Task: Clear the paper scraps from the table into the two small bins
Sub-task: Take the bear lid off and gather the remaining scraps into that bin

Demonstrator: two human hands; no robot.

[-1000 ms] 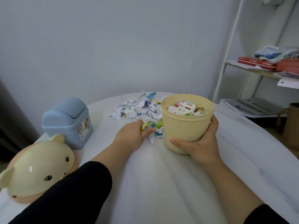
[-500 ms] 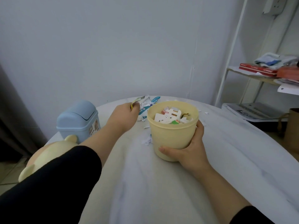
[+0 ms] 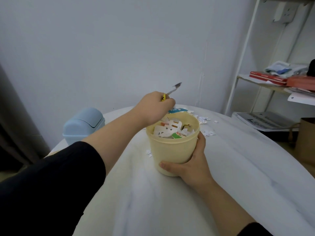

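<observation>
A cream yellow bin (image 3: 172,150) without its lid stands on the white table (image 3: 170,201), holding several scraps. My right hand (image 3: 189,165) grips its near right side. My left hand (image 3: 155,108) hovers over the bin's far left rim, closed on a bunch of paper scraps (image 3: 174,88) that stick out past the fingers. More loose scraps (image 3: 205,120) lie on the table behind and right of the bin, and a few small scraps (image 3: 149,152) lie at its left foot. The blue bin (image 3: 83,123) with a swing lid stands at the far left.
A white metal shelf (image 3: 272,82) stands to the right with red books and papers on it. A stack of papers (image 3: 259,120) lies on its lower level. A brown paper bag (image 3: 305,138) stands at the right edge. A dark curtain hangs at the left.
My left hand has lifted a bunch of scraps off the table and carried it up over the yellow bin. The view has tilted up, and the bear-faced lid has left view.
</observation>
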